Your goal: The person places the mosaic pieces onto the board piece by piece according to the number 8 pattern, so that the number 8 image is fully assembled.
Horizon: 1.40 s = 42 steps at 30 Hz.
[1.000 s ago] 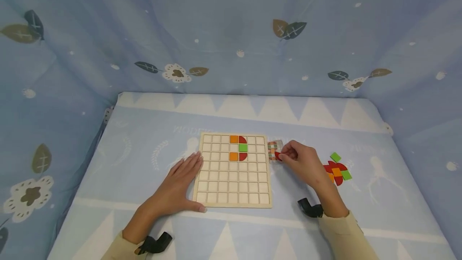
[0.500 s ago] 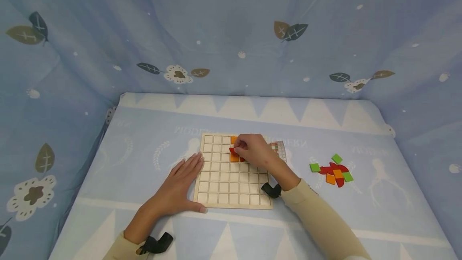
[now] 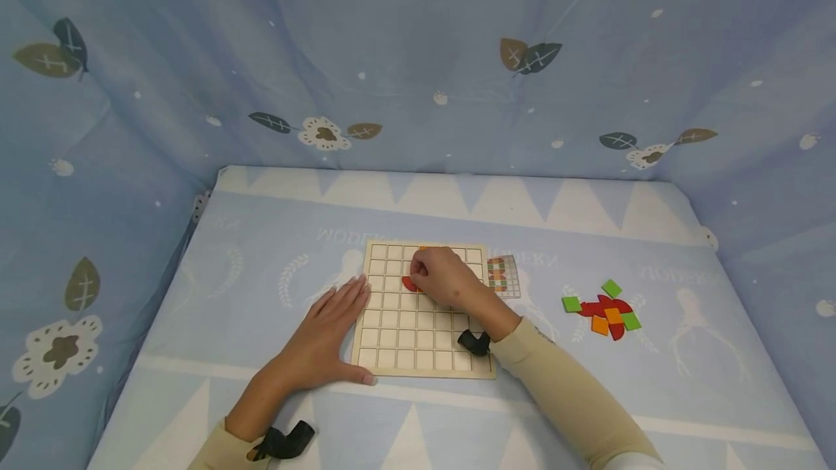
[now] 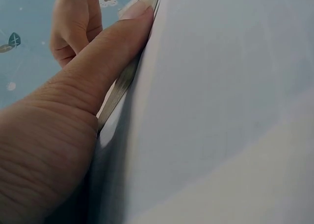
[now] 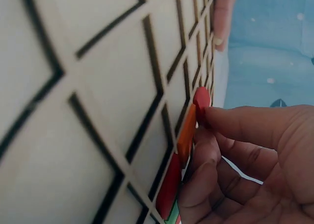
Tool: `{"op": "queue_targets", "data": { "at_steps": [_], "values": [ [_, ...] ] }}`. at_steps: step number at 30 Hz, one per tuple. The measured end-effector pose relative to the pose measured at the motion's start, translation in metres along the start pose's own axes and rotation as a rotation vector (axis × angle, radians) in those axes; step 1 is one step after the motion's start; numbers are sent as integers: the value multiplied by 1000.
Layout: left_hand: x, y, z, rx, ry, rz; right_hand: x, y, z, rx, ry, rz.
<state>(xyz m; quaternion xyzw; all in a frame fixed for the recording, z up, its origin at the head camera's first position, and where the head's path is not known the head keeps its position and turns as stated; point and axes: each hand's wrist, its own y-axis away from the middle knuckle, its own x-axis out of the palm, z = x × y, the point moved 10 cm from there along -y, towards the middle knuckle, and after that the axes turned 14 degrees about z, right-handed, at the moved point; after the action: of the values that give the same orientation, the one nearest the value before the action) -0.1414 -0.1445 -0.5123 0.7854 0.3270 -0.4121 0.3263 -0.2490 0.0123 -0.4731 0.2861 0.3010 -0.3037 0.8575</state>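
A wooden grid board [image 3: 397, 323] lies on the table. My left hand [image 3: 329, 332] rests along its left side with straight fingers, the thumb by the near corner. Over the upper part of the board, my right hand [image 3: 447, 278] pinches a red rounded tile [image 5: 201, 100] between thumb and fingers. That tile is at a cell just left of an orange square tile [image 5: 186, 136]. Beside the orange one sits another red tile [image 5: 169, 187], and a green tile [image 5: 172, 213] shows behind it. From the head, my right hand hides most of these placed tiles.
Right of the board lies a small printed pattern card [image 3: 511, 278]. Farther right is a loose pile of red, orange and green tiles [image 3: 612, 315]. Patterned blue cloth [image 3: 418, 93] hangs behind the table.
My right hand has carried the red tile from beside the card leftward onto the board, left of the orange tile. My left hand has stayed at the board's left side.
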Motion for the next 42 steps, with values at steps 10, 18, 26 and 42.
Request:
{"op": "queue_targets", "data": {
  "at_steps": [10, 18, 26, 42],
  "values": [
    [-1, 1, -1, -1, 11, 1, 6, 0, 9, 12, 102, -23],
    [-1, 0, -1, -1, 12, 0, 8, 3, 5, 42, 136, -26],
    [-1, -1, -1, 8, 9, 4, 1, 42, -1, 68, 118, -68],
    [0, 0, -1, 7, 1, 11, -40, 149, -76, 219, 82, -257]
  ]
}}
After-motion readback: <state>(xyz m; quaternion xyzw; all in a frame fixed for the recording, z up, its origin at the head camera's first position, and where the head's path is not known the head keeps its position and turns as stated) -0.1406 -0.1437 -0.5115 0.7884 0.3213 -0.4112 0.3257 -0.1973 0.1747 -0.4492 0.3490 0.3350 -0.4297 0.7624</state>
